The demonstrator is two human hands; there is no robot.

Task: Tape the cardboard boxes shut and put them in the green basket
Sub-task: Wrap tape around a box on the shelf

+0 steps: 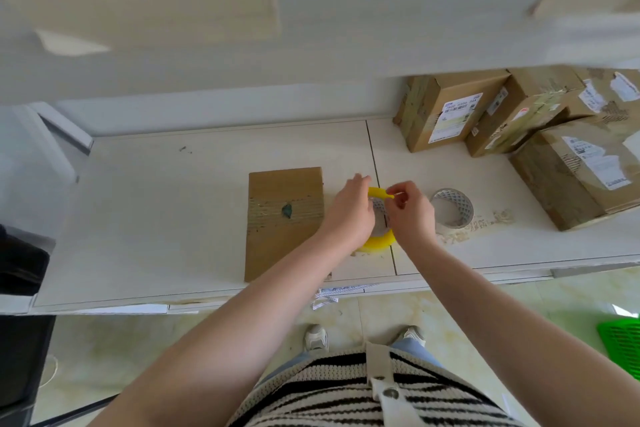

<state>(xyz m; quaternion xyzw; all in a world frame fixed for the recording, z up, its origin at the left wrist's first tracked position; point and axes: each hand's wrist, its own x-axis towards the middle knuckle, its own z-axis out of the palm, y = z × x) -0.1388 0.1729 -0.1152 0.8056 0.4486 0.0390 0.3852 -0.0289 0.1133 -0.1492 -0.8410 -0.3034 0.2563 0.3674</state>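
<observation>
A flat brown cardboard box [284, 222] lies on the white table [166, 218], with a band of old tape and a dark green mark across its top. Just to its right stands a yellow tape roll [379, 240], held on edge. My left hand [351, 213] grips the roll from the left. My right hand [410, 211] pinches the tape's free end at the top of the roll. A corner of the green basket [621, 345] shows on the floor at the far right.
A second, pale tape roll [453, 207] lies right of my hands, with torn tape scraps around it. Several taped cardboard boxes [519, 128] with labels are stacked at the table's back right. A dark object [20, 263] sits at the left edge. Tape scraps hang off the front edge.
</observation>
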